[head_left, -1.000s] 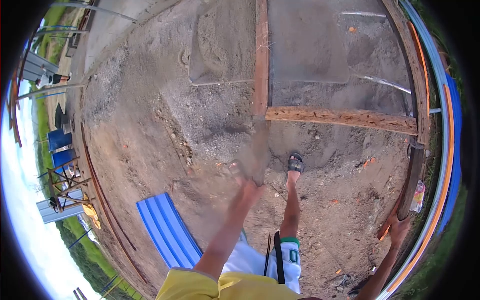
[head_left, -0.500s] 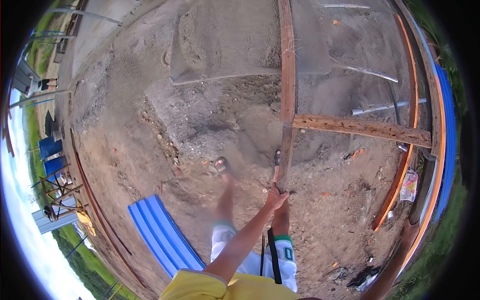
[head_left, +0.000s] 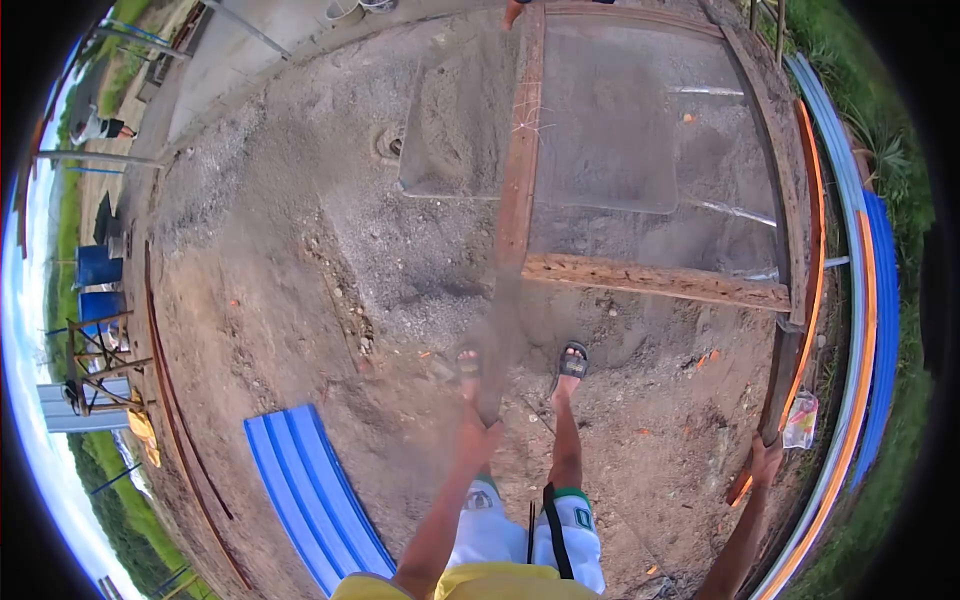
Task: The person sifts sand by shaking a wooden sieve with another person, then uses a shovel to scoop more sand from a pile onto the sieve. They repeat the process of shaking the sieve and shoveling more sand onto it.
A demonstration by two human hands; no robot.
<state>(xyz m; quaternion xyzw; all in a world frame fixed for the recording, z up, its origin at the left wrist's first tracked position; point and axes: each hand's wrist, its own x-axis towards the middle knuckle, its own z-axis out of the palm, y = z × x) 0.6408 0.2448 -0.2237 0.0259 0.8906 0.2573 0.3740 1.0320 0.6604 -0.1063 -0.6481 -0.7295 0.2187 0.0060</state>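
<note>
A wooden frame of two long side beams joined by crosspieces spans the upper right in the head view. My left hand (head_left: pixel 478 440) is closed around the near end of its left beam (head_left: pixel 521 170), in front of my left foot. At the right, my right hand (head_left: pixel 767 460) grips the near end of the right beam (head_left: pixel 764 130). Between the beams runs a rough, pitted crosspiece (head_left: pixel 655 282), ahead of my feet. At the far end, another person's hand or foot (head_left: pixel 513 12) shows beside the frame, only partly in view.
A blue corrugated sheet (head_left: pixel 318 500) lies on the dirt at lower left. Orange-edged strips (head_left: pixel 868 330) and blue roofing sheets (head_left: pixel 880 310) line the right side. Blue drums (head_left: pixel 98 267) stand at far left, near a wooden trestle (head_left: pixel 100 365). A plastic bag (head_left: pixel 801 420) lies near my right hand.
The frame has shifted left in view, with both my hands still on it. My right hand has come up and inward from the lower right edge. My feet have changed position.
</note>
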